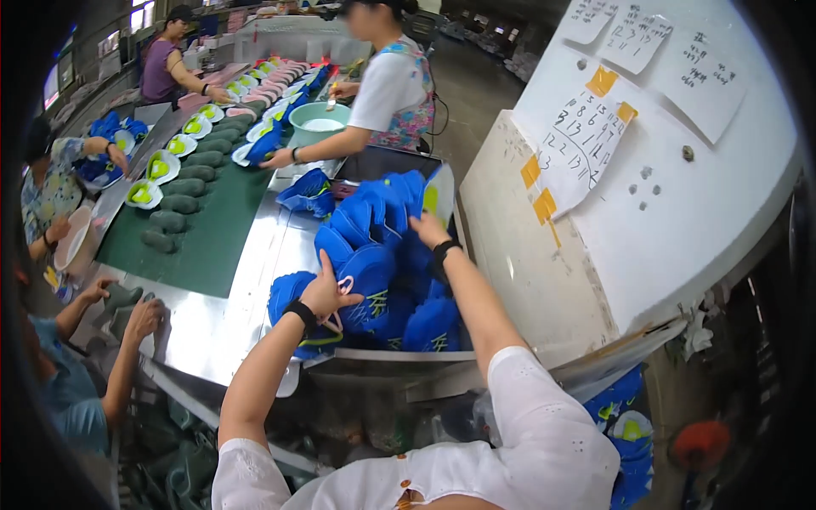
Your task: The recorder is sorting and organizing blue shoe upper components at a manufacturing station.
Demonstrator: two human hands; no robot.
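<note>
A nested row of blue shoe uppers [367, 223] arches over a pile of more blue uppers [399, 310] at the near end of the metal table. My left hand [327, 293] lies against the near left side of the row, index finger and thumb spread apart. Beside it hangs a pink lace loop [344, 293]. At the right end, the fingers of my right hand [432, 229] close on the edge of an upper with a white and yellow-green lining [438, 194]. Its fingertips are partly hidden.
Left of the pile, a green conveyor belt [212, 246] carries dark green shoe lasts [180, 204] and uppers. A person in a white sleeve [387, 93] holds a brush by a pale green basin [319, 123]. Other people work at left. A white board [663, 170] with papers stands right.
</note>
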